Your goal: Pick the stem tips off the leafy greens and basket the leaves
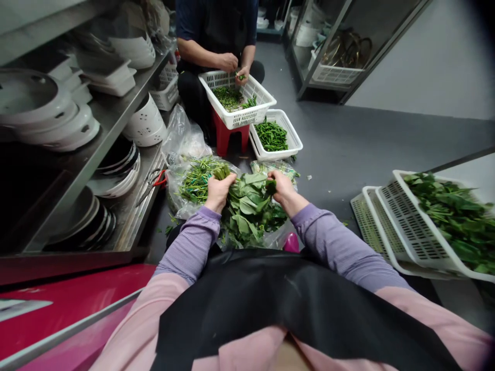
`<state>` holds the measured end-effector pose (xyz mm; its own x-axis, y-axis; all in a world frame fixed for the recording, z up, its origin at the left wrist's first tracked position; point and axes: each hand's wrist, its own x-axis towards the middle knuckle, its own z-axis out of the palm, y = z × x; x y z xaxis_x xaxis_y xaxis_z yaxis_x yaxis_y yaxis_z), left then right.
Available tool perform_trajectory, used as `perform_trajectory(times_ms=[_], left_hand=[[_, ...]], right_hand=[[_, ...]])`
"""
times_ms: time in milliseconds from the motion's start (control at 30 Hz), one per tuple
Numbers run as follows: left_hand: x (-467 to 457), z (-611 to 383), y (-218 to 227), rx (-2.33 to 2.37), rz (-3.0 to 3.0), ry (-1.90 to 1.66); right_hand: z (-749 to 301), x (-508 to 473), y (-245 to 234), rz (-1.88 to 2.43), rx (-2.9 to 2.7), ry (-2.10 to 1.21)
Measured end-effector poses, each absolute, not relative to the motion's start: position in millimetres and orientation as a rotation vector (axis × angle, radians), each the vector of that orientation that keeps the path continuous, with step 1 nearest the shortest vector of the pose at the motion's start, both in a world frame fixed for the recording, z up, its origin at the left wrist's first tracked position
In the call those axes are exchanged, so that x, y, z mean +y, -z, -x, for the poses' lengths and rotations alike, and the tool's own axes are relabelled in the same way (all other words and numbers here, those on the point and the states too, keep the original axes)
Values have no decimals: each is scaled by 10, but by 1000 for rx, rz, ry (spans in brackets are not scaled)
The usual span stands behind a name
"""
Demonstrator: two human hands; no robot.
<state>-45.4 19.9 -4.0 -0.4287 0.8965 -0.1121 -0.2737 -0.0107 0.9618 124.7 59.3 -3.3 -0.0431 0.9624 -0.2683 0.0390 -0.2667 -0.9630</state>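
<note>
My left hand [218, 191] is closed round the stems of a bunch of leafy greens [247, 198], whose broad leaves spread out to the right. At those leaves, my right hand [283, 189] has its fingers pinched on a dark green leaf [271, 186]. More greens lie beneath both hands on clear plastic. Left of my left hand, a plastic bag [176, 193] holds cut stems [195, 180]. Behind my right hand lies another plastic-wrapped bundle [276, 167], partly hidden.
A person [216, 31] sits opposite, hands over a white basket [232, 121] on a red stool [226, 139]. Green chillies [270, 135] fill a second basket. At right stands a basket [421, 221] of leafy greens. Shelves [116, 123] with dishes and red-handled scissors [159, 179] line the left.
</note>
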Motion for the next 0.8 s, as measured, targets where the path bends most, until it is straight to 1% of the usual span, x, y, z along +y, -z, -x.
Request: perform_trajectory(times_ms=[100, 200, 333, 433, 533, 700, 800], left_hand=[[341, 688, 120, 1567, -475, -1649], [389, 802, 167, 1614, -386, -1676], [321, 688, 141, 1435, -310, -1500], [264, 545, 102, 1249, -301, -1348], [233, 462, 59, 1146, -279, -1224], [192, 437, 1, 1000, -316, -1063], [164, 437, 2, 936, -398, -1030]], right_hand=[[-1337, 639, -20, 1329, -1267, -1278], [-1224, 514, -108, 1276, -1706, -1122], [-906, 308, -178, 1335, -2187, -818], [-752, 268, -138, 1381, -2344, -740], [-759, 308, -55, 1370, -2314, -881], [-982, 384, 6, 1335, -1929, -1426], [-1106, 374, -15, 1329, -1747, -1583]])
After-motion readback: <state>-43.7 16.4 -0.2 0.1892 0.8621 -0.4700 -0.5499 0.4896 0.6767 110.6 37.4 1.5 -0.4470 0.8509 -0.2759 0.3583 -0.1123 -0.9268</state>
